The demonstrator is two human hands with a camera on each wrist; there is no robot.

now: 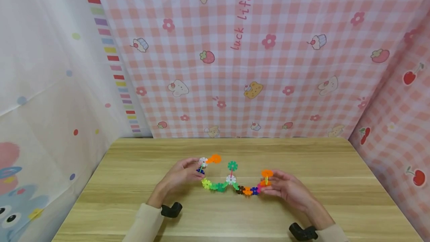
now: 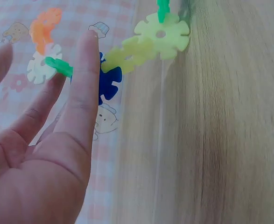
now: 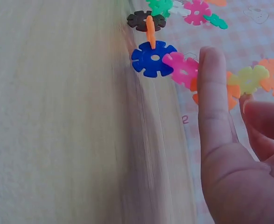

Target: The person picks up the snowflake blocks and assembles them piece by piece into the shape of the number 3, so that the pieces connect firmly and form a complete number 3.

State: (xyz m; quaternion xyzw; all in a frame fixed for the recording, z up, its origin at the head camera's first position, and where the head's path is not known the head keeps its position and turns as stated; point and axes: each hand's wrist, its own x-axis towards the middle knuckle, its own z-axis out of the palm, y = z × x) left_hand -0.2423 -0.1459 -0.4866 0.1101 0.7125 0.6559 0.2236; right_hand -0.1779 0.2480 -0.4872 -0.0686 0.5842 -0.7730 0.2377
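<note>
A chain of colourful plastic snowflake discs [image 1: 220,187] curves between my two hands, slotted together edge to edge. My left hand [image 1: 181,173] pinches its left end at a dark blue disc [image 2: 110,84], partly hidden behind a finger. Past it, a green disc, a white disc [image 2: 43,65] and orange discs [image 2: 44,29] rise. On the other end, my right hand [image 1: 289,189] pinches an orange disc [image 3: 233,91], with a yellow disc [image 3: 249,79] and another orange disc above. From the chain's middle, a white disc [image 1: 230,179], a pink one and a green disc [image 1: 232,166] stand up.
A wood-grain table [image 1: 215,219] lies beneath the hands. Behind it hangs a pink checked cloth [image 1: 235,66], with a white dotted cloth [image 1: 50,85] on the left. Black curved pieces [image 1: 172,210] sit at both wrists.
</note>
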